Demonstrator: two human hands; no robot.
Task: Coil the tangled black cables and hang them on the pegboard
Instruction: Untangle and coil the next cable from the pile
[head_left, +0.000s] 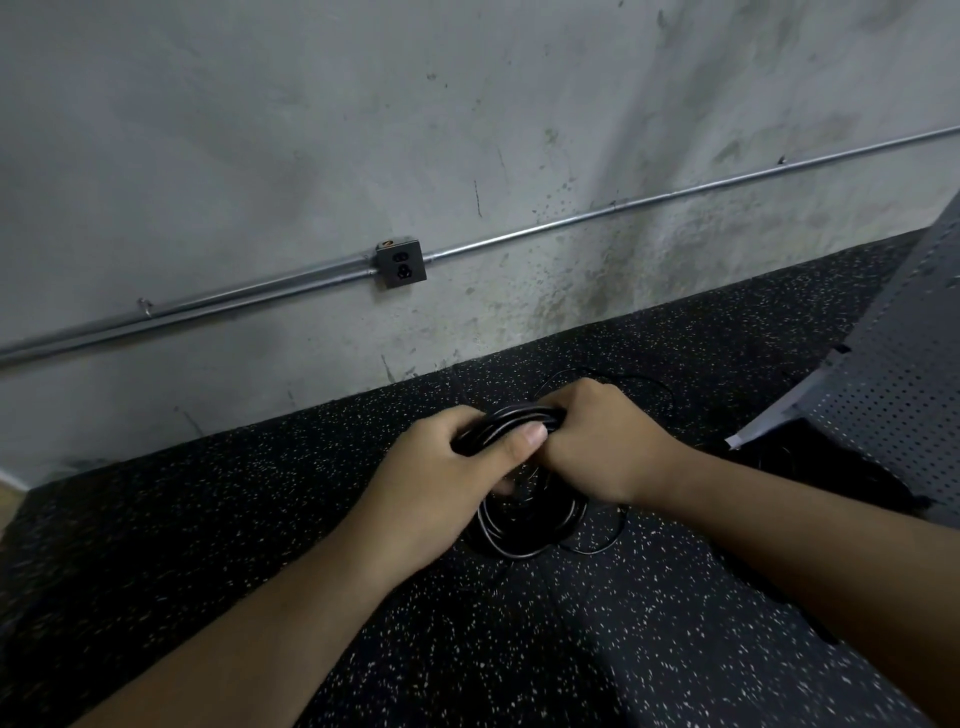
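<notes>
My left grip (447, 467) and right grip (602, 441) both clenched the black cables (506, 418) over the speckled floor (260, 519), loops dangling. They seemed light, limp and springy, best held across the gathered strands.

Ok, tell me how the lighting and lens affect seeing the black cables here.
Head view: dim, flat light, no hard shadows; the black cables nearly merge with the dark speckled floor, shown only by thin glints; the wide-angle lens bows the wall conduit slightly and stretches the pegboard at the right edge.
</notes>
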